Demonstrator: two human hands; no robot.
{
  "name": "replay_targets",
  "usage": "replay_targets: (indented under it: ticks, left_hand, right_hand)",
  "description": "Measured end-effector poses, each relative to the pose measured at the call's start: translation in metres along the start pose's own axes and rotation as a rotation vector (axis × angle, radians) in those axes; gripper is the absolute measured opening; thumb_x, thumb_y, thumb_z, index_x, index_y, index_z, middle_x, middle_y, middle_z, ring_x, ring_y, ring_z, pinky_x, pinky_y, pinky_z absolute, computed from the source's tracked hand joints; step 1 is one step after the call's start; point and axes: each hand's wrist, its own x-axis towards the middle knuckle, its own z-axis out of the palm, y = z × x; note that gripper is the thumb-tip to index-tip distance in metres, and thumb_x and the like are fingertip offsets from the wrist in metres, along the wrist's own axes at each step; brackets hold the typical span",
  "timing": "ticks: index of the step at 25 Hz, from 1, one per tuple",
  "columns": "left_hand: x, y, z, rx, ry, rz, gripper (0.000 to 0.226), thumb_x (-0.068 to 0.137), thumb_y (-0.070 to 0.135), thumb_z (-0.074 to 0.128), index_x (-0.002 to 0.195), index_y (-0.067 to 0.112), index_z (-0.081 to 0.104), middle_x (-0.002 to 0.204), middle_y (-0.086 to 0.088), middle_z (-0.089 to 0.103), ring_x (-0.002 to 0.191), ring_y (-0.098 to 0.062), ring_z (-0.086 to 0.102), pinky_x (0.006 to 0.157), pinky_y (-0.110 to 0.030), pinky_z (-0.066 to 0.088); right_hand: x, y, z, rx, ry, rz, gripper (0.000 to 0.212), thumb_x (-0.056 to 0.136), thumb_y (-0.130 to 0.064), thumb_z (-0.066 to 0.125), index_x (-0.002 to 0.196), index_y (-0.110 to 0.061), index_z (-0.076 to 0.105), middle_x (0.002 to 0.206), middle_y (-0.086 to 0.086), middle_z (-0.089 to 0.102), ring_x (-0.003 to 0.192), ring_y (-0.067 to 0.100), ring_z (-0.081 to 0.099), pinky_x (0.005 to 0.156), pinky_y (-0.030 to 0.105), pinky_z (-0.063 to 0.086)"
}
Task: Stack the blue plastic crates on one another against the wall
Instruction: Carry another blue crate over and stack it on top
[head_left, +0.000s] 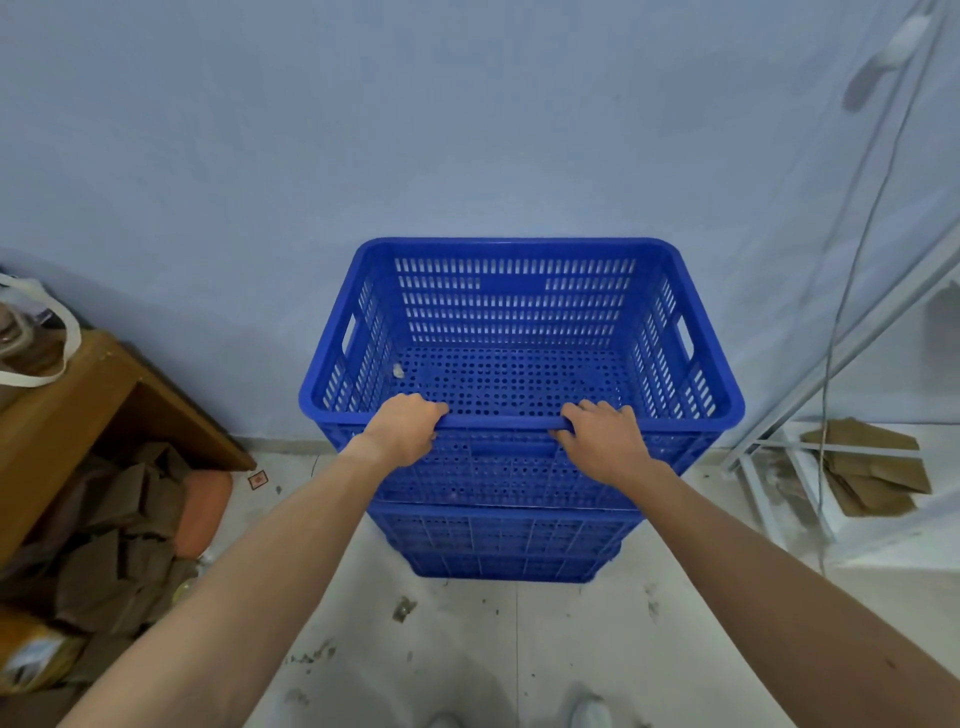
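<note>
A stack of blue perforated plastic crates stands against the pale wall. The top crate (519, 317) is open and empty except for a small scrap on its floor. Under it the sides of lower crates (504, 540) show down to the floor. My left hand (402, 428) grips the top crate's near rim, fingers curled over the edge. My right hand (602, 439) grips the same rim further right. Both arms reach forward from the bottom of the view.
A wooden table (78, 395) stands at the left with crumpled brown paper (114, 545) under it. A white metal frame (810, 415) with cables and flat cardboard (867, 467) is at the right. The tiled floor (467, 649) in front carries bits of dirt.
</note>
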Motion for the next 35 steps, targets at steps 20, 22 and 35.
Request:
replay_targets:
  ticks: [20,22,35]
  left_hand:
    - [-0.007,-0.005,0.021,0.036,0.104,0.002,0.023,0.101,0.024,0.049,0.123,0.018,0.049,0.085,-0.002,0.062,0.071,-0.024,0.059,0.059,-0.037,0.046]
    - [-0.004,-0.007,0.021,0.032,0.115,-0.012,0.023,0.100,0.025,0.050,0.123,0.018,0.048,0.088,-0.003,0.065,0.073,-0.024,0.062,0.062,-0.039,0.051]
    - [-0.001,-0.011,0.026,0.106,0.139,-0.033,0.027,0.102,0.032,0.048,0.123,0.017,0.045,0.090,-0.004,0.063,0.072,-0.024,0.061,0.061,-0.038,0.050]
  right_hand:
    - [-0.002,-0.004,0.014,-0.020,0.116,-0.034,0.031,0.103,-0.042,0.036,0.113,-0.019,0.054,0.101,0.002,0.056,0.094,0.027,0.053,0.088,0.041,0.038]
    - [0.000,-0.004,0.016,-0.007,0.148,-0.061,0.030,0.102,-0.044,0.039,0.112,-0.020,0.054,0.103,0.002,0.056,0.094,0.026,0.053,0.087,0.040,0.036]
    - [0.001,-0.002,0.035,-0.156,0.347,-0.152,0.031,0.098,-0.042,0.053,0.107,-0.013,0.059,0.097,0.005,0.063,0.085,0.029,0.061,0.077,0.042,0.047]
